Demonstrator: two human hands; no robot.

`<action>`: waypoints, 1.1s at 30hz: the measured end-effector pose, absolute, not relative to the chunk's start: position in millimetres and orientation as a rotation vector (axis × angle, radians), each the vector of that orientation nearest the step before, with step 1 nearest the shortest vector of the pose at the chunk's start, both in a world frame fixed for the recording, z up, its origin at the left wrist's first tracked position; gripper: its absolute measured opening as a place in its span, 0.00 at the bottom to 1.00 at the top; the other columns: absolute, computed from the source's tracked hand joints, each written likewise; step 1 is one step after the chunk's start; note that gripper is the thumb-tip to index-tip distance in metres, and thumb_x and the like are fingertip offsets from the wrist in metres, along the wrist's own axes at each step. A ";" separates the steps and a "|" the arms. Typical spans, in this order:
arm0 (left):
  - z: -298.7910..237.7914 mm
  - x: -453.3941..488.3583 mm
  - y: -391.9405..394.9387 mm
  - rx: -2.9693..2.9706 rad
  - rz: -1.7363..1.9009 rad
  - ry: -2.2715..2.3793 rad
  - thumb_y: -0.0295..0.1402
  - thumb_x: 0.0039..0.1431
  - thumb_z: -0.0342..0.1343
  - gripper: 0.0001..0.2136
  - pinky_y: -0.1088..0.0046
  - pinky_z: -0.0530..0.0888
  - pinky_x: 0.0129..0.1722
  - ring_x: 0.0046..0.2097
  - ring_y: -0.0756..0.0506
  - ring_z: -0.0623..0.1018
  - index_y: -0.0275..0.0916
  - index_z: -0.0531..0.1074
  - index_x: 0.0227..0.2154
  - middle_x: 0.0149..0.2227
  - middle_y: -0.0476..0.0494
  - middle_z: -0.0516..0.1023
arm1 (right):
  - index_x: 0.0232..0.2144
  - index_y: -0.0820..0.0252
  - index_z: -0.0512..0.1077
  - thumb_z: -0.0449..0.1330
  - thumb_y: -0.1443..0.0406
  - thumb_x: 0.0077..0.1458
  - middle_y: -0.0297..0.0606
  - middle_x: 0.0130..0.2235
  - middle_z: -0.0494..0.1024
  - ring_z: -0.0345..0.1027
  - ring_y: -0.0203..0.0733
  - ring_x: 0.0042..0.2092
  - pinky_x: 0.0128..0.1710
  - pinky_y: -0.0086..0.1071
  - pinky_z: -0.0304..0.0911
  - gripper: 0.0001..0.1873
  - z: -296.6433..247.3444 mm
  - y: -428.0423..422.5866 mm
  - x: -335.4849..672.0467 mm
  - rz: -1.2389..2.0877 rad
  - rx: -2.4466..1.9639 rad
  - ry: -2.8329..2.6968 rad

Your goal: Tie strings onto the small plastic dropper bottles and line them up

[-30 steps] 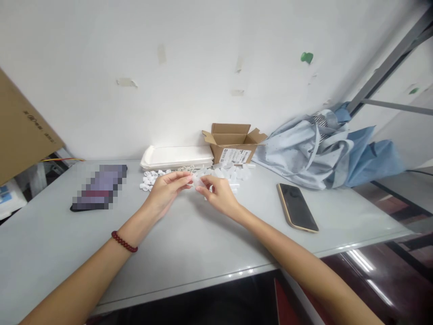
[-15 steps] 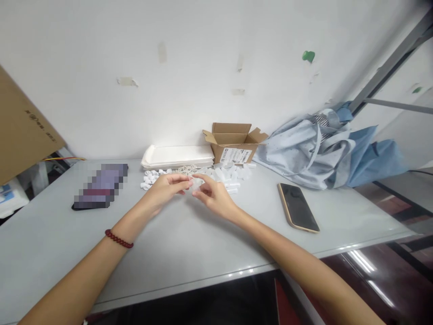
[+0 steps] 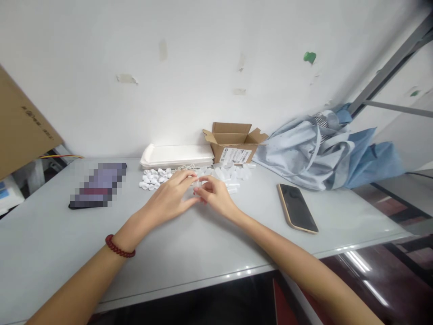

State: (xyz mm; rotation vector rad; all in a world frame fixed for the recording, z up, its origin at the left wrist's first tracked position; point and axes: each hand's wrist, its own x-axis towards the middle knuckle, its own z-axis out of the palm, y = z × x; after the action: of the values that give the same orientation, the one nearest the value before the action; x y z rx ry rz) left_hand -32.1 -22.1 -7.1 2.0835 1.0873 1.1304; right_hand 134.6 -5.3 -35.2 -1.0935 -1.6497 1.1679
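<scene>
Over the middle of the table, my left hand [image 3: 172,194] and my right hand [image 3: 217,195] meet at the fingertips. Between them is a small translucent plastic tube [image 3: 197,183], mostly covered by the fingers. The right fingers are curled around it, while the left thumb and fingers arch in and close on it from the other side. Just beyond my left hand lies a pile of small white caps [image 3: 154,177]. Loose translucent tubes [image 3: 232,172] are heaped behind my right hand. Pale thin loops [image 3: 186,167] lie between the two piles, partly hidden.
A stack of white flat sheets [image 3: 179,155] and an open cardboard box [image 3: 236,155] stand against the wall. One phone [image 3: 297,207] lies at right, a blurred-out dark device [image 3: 99,185] at left. Bluish cloth [image 3: 304,149] is bunched at the back right.
My left hand has turned over, its back now upward and its fingers further right, reaching around the tube. The right fingers have curled in more.
</scene>
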 end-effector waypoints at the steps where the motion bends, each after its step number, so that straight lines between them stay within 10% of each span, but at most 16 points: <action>1: -8.7 -31.7 -22.3 2.085 1.132 1.103 0.30 0.44 0.66 0.16 0.58 0.64 0.55 0.53 0.35 0.69 0.44 0.77 0.39 0.46 0.40 0.74 | 0.41 0.63 0.67 0.59 0.63 0.52 0.30 0.24 0.73 0.63 0.33 0.22 0.25 0.29 0.61 0.13 -35.0 -5.7 134.1 1.190 -1.093 -1.633; 9: 0.6 -44.7 -23.4 2.324 0.850 1.311 0.35 0.46 0.62 0.16 0.66 0.67 0.42 0.45 0.37 0.72 0.43 0.72 0.41 0.44 0.40 0.73 | 0.46 0.63 0.67 0.58 0.63 0.53 0.33 0.28 0.74 0.68 0.34 0.26 0.26 0.29 0.64 0.17 -38.0 -10.9 130.0 1.307 -1.015 -1.674; 18: 13.9 -111.4 -18.0 2.086 0.242 1.607 0.41 0.37 0.65 0.19 0.74 0.62 0.25 0.29 0.44 0.70 0.44 0.70 0.34 0.30 0.48 0.71 | 0.55 0.64 0.65 0.64 0.58 0.52 0.51 0.58 0.66 0.64 0.49 0.57 0.55 0.41 0.61 0.30 -40.1 -20.1 103.2 1.113 -0.804 -2.302; 33: 27.7 -110.7 -24.6 2.033 -0.107 1.571 0.40 0.38 0.61 0.19 0.70 0.69 0.33 0.37 0.40 0.72 0.42 0.70 0.37 0.38 0.44 0.71 | 0.60 0.67 0.60 0.63 0.58 0.53 0.53 0.63 0.59 0.50 0.52 0.65 0.63 0.47 0.49 0.36 -47.6 -30.2 94.1 0.921 -0.651 -2.598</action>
State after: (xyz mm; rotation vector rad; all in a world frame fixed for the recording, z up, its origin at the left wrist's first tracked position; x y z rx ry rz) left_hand -110.7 -24.6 27.7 2.0329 1.5705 -0.1069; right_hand 94.1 -30.2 -47.6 -0.6515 -2.5978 0.9211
